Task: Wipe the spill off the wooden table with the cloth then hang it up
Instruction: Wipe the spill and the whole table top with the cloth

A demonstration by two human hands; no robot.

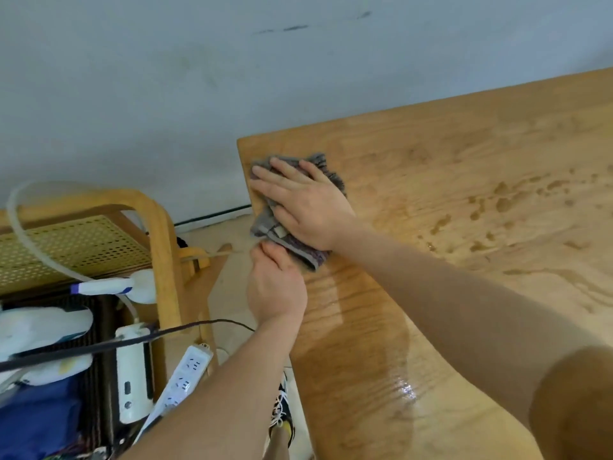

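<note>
Cloth (292,207): grey, bunched up, fringed along one edge, sitting at the far left corner of the wooden bench (464,194), partly hanging over the side.
Feel: soft and floppy, probably soggy and a bit heavier by now; best grabbed as a wad, or by a hem corner for hanging.
Right hand (298,197): flat, fingers spread, pressing down on top of the cloth, not gripping it.
Left hand (275,283): curled at the bench edge, pinching the dangling bit of cloth from below, looks like.
Spill: wet beads and streaks across the right side, glossy sheen down the near part; plenty left to wipe, I'd guess.
Bench surface: smooth varnished wood, clear grain, likely slippery when wet.
Beside it: wooden rack (156,227) with perforated panel, power strip (185,373).
</note>
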